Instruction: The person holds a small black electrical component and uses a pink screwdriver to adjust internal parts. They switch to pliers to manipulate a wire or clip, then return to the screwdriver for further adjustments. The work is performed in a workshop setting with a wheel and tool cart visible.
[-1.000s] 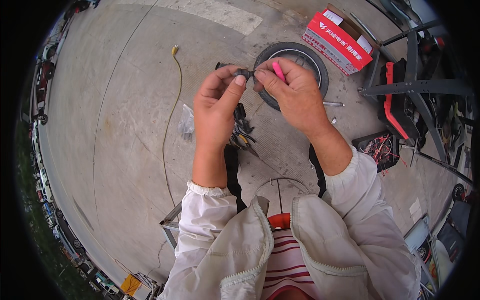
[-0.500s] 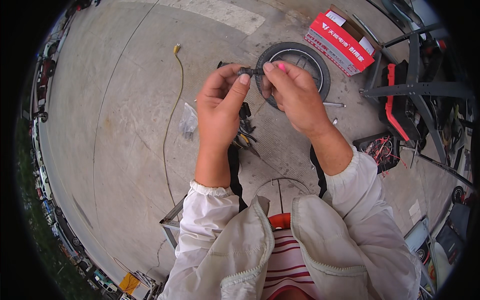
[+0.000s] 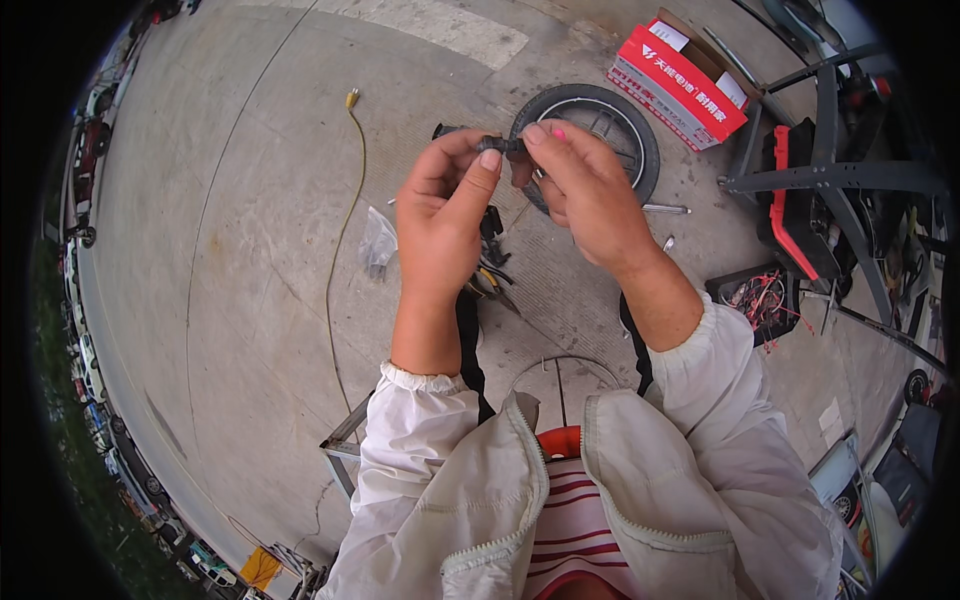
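My left hand point(image 3: 440, 215) and my right hand point(image 3: 580, 190) meet in front of me over a concrete floor. Between their fingertips they pinch a small black part point(image 3: 497, 146), each hand on one end. A little pink shows at my right fingertips; I cannot tell what it is. Below the hands, partly hidden by my left wrist, lie pliers and other dark tools point(image 3: 492, 272) on the floor.
A small wheel with a black tyre point(image 3: 630, 120) lies behind my hands, a red carton point(image 3: 680, 85) beyond it. A yellow-tipped cable point(image 3: 345, 210) runs along the floor at the left, near a crumpled plastic bag point(image 3: 378, 240). A dark metal frame point(image 3: 840, 180) and wiring point(image 3: 760, 295) stand at the right.
Both hands have stayed together on the small black part, turning slightly. The pink bit seen at my right fingers has become mostly covered.
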A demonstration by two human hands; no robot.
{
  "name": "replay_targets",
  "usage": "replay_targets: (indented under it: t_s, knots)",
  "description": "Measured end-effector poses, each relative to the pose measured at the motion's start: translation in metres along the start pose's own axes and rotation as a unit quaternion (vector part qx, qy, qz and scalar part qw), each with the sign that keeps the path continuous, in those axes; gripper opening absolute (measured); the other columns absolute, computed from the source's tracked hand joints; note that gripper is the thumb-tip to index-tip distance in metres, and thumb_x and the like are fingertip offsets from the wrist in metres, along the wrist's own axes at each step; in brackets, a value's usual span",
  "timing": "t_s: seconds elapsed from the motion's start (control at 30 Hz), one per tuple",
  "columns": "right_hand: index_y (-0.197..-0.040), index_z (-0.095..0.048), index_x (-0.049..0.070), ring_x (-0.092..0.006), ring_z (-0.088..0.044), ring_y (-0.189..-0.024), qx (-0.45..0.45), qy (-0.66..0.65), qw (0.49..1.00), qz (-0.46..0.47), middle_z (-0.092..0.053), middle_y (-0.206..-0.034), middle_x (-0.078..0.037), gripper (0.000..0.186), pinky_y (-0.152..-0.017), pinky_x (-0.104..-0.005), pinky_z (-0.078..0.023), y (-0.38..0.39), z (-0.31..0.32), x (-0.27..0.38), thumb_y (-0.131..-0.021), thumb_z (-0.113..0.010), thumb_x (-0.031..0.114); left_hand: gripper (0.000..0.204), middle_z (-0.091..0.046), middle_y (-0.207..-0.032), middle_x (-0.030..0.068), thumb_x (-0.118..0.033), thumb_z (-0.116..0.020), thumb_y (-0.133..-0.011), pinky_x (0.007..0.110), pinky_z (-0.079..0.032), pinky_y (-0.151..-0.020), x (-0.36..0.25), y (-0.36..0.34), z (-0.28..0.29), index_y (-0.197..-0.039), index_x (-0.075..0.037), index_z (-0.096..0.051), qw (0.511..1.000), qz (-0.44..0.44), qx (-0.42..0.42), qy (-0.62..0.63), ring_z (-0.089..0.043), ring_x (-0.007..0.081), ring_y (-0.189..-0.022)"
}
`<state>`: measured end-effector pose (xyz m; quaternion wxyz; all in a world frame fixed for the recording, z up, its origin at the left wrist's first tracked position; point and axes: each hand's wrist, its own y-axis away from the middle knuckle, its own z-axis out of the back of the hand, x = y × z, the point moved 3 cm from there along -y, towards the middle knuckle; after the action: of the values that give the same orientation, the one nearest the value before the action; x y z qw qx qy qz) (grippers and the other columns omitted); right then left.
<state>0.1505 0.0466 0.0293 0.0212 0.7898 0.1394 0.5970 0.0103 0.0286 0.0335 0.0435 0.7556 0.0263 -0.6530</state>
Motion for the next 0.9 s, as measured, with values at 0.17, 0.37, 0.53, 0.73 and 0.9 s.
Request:
replay_targets:
  t_s: [0.17,0.37,0.53,0.73,0.9]
  knots:
    - [-0.081,-0.061,0.000,-0.0084,-0.053,-0.069,0.005,0.028,0.999,0.014,-0.058,-0.072,-0.001,0.041,-0.062,-0.0260,-0.043,-0.0015,0.0034,-0.0026,-0.099,-0.053,0.036,0.023,-0.063,-0.084,-0.0018,-0.017,-0.067,-0.092,0.019,-0.039,-0.061,0.0003,0.0002,0.0017,-0.109,-0.002,-0.065,1.000,-0.001,0.006,-0.018,-0.052,0.0041,-0.071]
    - [-0.077,-0.061,0.001,-0.0072,-0.047,-0.062,-0.013,0.068,0.998,-0.007,-0.054,-0.064,0.001,0.040,-0.057,-0.0261,-0.040,-0.0021,0.0076,-0.0083,-0.098,-0.054,0.035,0.019,-0.068,-0.091,0.0015,-0.009,-0.068,-0.091,0.020,-0.045,-0.070,0.0035,-0.0016,0.0048,-0.108,0.000,-0.064,1.000,0.024,-0.005,-0.011,-0.058,0.0056,-0.079]
    - [-0.075,-0.060,0.001,-0.0074,-0.045,-0.061,-0.022,0.082,0.996,0.021,-0.052,-0.063,0.001,0.043,-0.056,-0.0260,-0.039,-0.0030,0.0041,-0.0066,-0.099,-0.054,0.036,0.018,-0.067,-0.090,0.0003,-0.010,-0.068,-0.091,0.020,-0.044,-0.070,0.0011,-0.0004,0.0034,-0.106,0.000,-0.065,1.000,0.014,0.013,-0.024,-0.057,0.0052,-0.079]
    - [-0.077,-0.060,0.001,-0.0077,-0.044,-0.060,-0.014,0.047,0.999,0.005,-0.049,-0.062,0.001,0.042,-0.055,-0.0266,-0.038,-0.0031,0.0041,-0.0076,-0.099,-0.054,0.036,0.018,-0.065,-0.090,-0.0005,-0.010,-0.068,-0.091,0.020,-0.044,-0.070,0.0026,-0.0002,0.0044,-0.106,0.000,-0.064,1.000,0.026,-0.001,-0.005,-0.056,0.0052,-0.080]
    - [-0.072,-0.057,0.002,-0.0074,-0.040,-0.057,-0.015,0.101,0.993,0.051,-0.045,-0.059,0.003,0.045,-0.054,-0.0268,-0.036,-0.0049,0.0042,-0.0080,-0.100,-0.053,0.037,0.019,-0.065,-0.090,0.0000,-0.011,-0.068,-0.092,0.021,-0.044,-0.071,0.0032,-0.0014,0.0049,-0.107,0.000,-0.064,0.999,0.031,0.001,-0.019,-0.056,0.0058,-0.081]
